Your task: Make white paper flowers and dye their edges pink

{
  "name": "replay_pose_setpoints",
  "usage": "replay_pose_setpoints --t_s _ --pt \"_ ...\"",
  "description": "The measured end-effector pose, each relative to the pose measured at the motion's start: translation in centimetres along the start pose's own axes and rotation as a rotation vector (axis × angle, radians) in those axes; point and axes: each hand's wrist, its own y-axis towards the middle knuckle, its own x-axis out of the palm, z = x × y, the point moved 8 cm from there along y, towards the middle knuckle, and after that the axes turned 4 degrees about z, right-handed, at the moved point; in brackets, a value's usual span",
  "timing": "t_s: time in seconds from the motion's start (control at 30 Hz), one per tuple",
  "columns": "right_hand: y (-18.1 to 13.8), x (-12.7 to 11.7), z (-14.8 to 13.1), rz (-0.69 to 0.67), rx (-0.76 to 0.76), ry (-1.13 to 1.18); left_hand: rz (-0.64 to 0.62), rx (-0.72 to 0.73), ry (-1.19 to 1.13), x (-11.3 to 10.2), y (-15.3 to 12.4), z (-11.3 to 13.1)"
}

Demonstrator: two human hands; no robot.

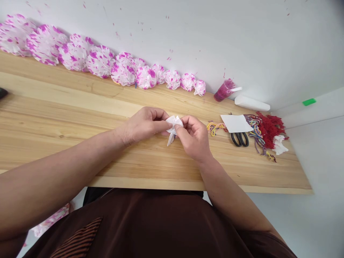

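Note:
A small white tissue paper flower [174, 122] is pinched between my two hands above the middle of the wooden table [150, 161]. My left hand [147, 125] grips its left side between thumb and fingers. On the other side, my right hand [195, 136] holds it with the thumb pressed on the front. The paper fans out at the top, and a pleated strip hangs below the fingers. Part of the paper is hidden behind my fingertips.
White-and-magenta paper pompoms [100, 61] line the wall. To the right are a cup of magenta liquid [224, 89], a white roll [252, 103], black-handled scissors [239, 139] under a white paper sheet [236, 123], yellow and pink cords [215, 127], red yarn [268, 127] and crumpled tissue [280, 145].

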Motion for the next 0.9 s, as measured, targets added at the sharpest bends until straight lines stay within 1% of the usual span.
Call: replay_pose_setpoints --t_s 0.13,0.33,0.5,0.7,0.9 --pt "-0.01 -0.04 -0.05 0.002 -0.011 -0.026 -0.019 -0.017 0.001 0.20 0.03 -0.10" --pt "0.04 -0.22 -0.20 0.006 -0.010 -0.019 -0.057 -0.060 -0.132 0.45 0.15 -0.74" --pt "-0.07 0.00 -0.32 -0.017 -0.004 -0.018 -0.073 -0.063 -0.108 0.52 0.13 -0.87" --pt "0.06 -0.31 0.14 0.006 0.042 -0.002 -0.090 -0.079 -0.228 0.90 0.11 -0.64" --pt "0.00 -0.13 -0.02 -0.004 0.024 -0.023 -0.051 -0.029 -0.135 0.65 -0.14 0.00"
